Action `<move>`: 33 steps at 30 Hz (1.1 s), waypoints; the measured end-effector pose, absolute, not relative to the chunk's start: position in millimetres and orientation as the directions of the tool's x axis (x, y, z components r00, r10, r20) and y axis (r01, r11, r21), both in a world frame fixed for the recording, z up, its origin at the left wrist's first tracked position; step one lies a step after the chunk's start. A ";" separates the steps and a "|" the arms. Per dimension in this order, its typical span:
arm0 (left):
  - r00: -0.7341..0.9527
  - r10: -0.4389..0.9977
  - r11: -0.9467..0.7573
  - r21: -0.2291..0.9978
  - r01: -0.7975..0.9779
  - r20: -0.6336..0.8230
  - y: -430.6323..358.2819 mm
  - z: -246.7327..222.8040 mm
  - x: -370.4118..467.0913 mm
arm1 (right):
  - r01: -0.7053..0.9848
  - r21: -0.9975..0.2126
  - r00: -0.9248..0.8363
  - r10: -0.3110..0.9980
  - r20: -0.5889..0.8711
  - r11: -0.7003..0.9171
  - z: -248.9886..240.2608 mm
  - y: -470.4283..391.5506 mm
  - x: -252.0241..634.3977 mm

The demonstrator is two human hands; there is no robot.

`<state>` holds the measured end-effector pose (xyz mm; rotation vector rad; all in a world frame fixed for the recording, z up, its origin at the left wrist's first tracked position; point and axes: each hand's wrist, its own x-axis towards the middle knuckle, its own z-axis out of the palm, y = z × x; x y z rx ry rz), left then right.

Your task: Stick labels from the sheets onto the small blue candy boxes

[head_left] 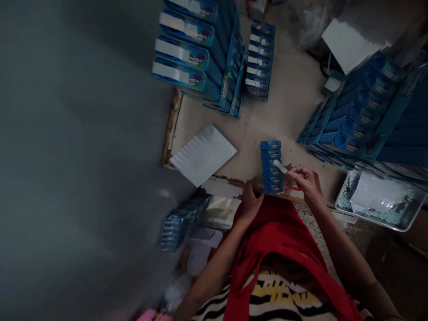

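Observation:
A short row of small blue boxes (271, 167) stands at the table's front edge, right before me. My right hand (306, 183) pinches a narrow white sticker strip (280, 166) between thumb and fingertips, its free end over the boxes. Just left of the row, my left hand (251, 199) rests by the table edge, thumb and forefinger apart, with nothing visible in it. Under the right hand shows a thin red strip (293, 188). A fanned stack of white sheets (204, 154) lies to the left.
Blue cartons (187, 58) are stacked at the back left, beside another row whose boxes bear white strips (259, 62). More cartons (354, 116) rise at right. A metal tray (406, 225) with bits of paper overhangs the front edge. The grey wall (83, 156) bounds the left.

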<state>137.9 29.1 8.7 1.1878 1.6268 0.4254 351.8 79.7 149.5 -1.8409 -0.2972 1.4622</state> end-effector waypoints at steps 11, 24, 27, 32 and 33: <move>0.427 0.682 0.670 0.742 -0.036 -0.594 188.1 62.9 143.0 | -0.208 -0.677 0.160 0.659 -0.735 -0.706 140.4 126.3 350.7; 0.292 0.652 0.737 0.675 -0.027 -0.700 194.7 62.4 145.3 | 0.125 -0.678 0.384 0.665 -0.640 -0.725 102.5 153.6 346.6; 0.190 0.704 0.702 0.711 -0.039 -0.685 197.7 52.8 147.8 | 0.320 -0.649 0.433 0.716 -0.547 -0.690 82.6 167.3 343.6; 0.085 0.742 0.669 0.743 -0.021 -0.665 205.2 33.5 151.4 | 0.504 -0.553 0.465 0.748 -0.473 -0.664 65.8 184.2 334.3; 0.074 0.738 0.673 0.739 -0.022 -0.670 206.2 31.1 151.9 | 0.517 -0.539 0.470 0.747 -0.471 -0.665 64.8 185.7 333.2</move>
